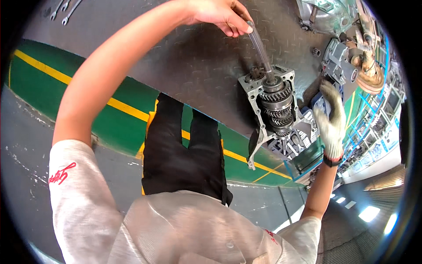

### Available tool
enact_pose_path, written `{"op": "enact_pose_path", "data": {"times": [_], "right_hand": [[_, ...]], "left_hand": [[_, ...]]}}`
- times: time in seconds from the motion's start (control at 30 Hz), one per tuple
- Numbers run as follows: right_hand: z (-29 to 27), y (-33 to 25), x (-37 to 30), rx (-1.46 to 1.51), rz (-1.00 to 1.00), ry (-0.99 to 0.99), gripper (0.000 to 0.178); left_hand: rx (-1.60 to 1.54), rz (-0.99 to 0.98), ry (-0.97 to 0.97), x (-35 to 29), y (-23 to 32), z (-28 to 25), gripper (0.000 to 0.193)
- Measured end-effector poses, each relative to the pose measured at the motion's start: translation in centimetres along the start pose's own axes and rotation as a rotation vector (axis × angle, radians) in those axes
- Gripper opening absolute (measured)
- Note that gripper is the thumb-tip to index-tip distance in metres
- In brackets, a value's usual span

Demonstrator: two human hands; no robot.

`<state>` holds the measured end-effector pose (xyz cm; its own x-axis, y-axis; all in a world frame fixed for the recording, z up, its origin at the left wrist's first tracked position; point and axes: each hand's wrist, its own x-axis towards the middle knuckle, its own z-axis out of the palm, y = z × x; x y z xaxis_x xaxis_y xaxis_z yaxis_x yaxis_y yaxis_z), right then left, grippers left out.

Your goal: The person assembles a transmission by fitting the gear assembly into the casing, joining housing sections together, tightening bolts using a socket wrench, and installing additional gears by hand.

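Note:
A gear shaft assembly (277, 103) with several stacked gears stands in a light metal housing (249, 83) on a dark checker-plate bench (193, 66). My bare left hand (220, 17) pinches the top end of its long splined shaft (261, 48) between thumb and fingers. My right hand (332, 119), in a white knit glove, is held with fingers extended right beside the housing's right side; whether it touches the housing is unclear.
Several spanners (66, 9) lie at the bench's far left corner. More gearbox castings and parts (334, 17) crowd the right end of the bench. Below the bench edge runs a green floor with a yellow line (123, 108). My black trousers (184, 149) stand against the bench.

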<state>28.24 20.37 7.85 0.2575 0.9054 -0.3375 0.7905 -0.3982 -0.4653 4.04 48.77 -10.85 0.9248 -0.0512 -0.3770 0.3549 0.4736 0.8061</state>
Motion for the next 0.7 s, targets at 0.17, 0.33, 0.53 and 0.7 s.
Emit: {"op": "enact_pose_path", "data": {"times": [0.17,0.33,0.53,0.7], "right_hand": [[4.7,-7.3,12.3,0.282,0.005,-0.286,0.047],[9.0,-9.4,17.1,-0.044,-0.105,-0.494,0.056],[8.4,-9.2,17.9,-0.072,0.116,-0.666,0.048],[7.9,-10.2,18.2,0.394,0.259,-0.848,0.048]], "left_hand": [[-0.166,0.095,0.180,1.0,-4.2,0.8,0.030],[0.042,0.076,0.377,0.8,-1.8,2.3,0.044],[0.201,-0.004,0.538,-1.8,-2.9,4.3,0.072],[0.021,0.200,0.953,-6.7,-9.2,11.6,0.020]]}}
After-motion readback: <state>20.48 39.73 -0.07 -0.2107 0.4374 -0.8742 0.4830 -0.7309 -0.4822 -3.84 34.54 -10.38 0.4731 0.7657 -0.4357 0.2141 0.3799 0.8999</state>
